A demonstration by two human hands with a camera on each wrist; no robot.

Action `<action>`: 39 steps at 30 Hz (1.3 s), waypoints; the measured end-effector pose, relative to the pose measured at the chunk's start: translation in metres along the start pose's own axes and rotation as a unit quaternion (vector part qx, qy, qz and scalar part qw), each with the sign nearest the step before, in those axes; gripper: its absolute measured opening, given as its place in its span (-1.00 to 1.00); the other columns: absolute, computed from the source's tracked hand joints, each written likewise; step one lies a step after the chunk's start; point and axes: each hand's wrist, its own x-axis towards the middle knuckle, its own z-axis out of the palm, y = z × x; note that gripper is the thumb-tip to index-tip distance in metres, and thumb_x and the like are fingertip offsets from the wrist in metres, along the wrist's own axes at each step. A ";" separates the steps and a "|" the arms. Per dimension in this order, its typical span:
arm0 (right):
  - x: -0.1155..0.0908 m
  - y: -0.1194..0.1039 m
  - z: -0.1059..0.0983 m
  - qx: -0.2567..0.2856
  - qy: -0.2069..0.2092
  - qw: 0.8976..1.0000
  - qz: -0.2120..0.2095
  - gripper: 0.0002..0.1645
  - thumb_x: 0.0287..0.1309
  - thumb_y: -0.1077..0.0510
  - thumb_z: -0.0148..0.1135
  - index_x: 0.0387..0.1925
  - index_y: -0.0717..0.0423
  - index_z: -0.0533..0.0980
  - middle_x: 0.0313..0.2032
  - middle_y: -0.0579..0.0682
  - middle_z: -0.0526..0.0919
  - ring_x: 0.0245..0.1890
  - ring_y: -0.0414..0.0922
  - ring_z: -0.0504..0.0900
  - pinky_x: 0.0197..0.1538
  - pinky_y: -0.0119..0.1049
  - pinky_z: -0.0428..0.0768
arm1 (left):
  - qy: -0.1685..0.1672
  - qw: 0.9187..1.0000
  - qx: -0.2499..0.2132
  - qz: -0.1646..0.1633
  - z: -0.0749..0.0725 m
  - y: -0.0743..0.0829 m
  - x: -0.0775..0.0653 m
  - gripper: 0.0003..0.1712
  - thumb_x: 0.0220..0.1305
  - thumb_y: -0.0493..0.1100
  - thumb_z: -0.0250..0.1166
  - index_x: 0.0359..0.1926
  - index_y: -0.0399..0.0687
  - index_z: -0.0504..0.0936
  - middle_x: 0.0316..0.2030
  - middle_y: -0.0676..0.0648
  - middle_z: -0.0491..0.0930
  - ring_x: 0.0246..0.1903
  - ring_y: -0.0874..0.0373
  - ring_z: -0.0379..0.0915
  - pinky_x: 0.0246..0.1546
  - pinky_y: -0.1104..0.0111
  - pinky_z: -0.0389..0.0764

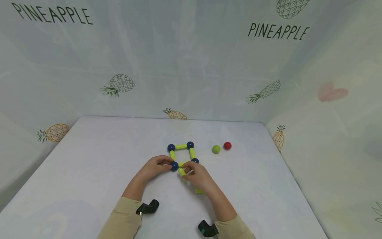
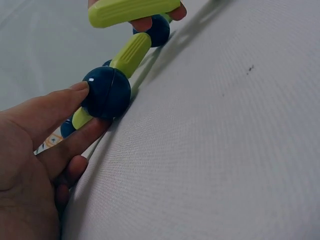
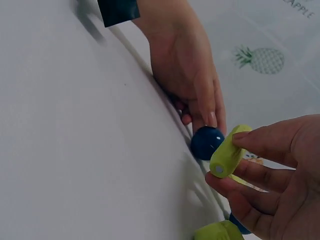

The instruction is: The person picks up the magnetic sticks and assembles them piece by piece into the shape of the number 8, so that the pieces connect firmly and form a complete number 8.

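Head view: The left hand [image 1: 156, 167] pinches a navy ball [image 1: 174, 166] at seven o'clock on a rod-and-ball square [image 1: 180, 146]; the right hand [image 1: 199, 176] grips a lime rod [image 1: 181, 172] toward the ball's four o'clock. Joining the two appears to be the step in hand; the next move likely calls for lining up the rod's end. Left wrist view: The right hand is mostly cropped at twelve o'clock. Right wrist view: A lime piece [image 3: 218, 232] is cut off at five o'clock.

Tilted lime rod [image 3: 228, 156], seemingly just apart from glossy navy ball [image 3: 206, 144]
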 end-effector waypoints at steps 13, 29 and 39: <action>0.005 -0.002 0.015 0.034 -0.003 0.999 0.005 -0.62 0.10 0.28 0.37 0.00 0.20 0.55 -0.35 -0.05 0.60 -0.41 -0.15 0.57 -0.37 -0.30 0.55 | -0.004 1.000 0.004 0.007 0.000 0.000 -0.002 -0.71 0.24 -0.19 0.37 0.00 -0.04 0.68 -0.11 0.01 0.66 0.00 0.04 0.49 0.08 0.06 0.41; 0.010 -0.002 0.026 0.038 0.013 0.999 0.023 -0.61 0.01 0.22 0.47 -0.10 0.20 0.57 -0.47 -0.09 0.59 -0.57 -0.19 0.56 -0.47 -0.35 0.53 | -0.002 1.000 0.001 0.002 0.000 -0.001 0.000 -0.73 0.24 -0.17 0.38 -0.02 -0.02 0.69 -0.11 0.01 0.65 0.00 0.03 0.50 0.08 0.03 0.42; 0.016 0.000 0.030 0.031 0.021 0.999 0.025 -0.63 -0.01 0.20 0.50 -0.16 0.17 0.55 -0.51 -0.09 0.58 -0.59 -0.18 0.56 -0.48 -0.33 0.52 | -0.004 1.000 -0.005 0.001 0.000 -0.002 0.001 -0.72 0.24 -0.17 0.38 -0.02 -0.03 0.68 -0.12 0.02 0.65 -0.03 0.07 0.51 0.05 0.07 0.44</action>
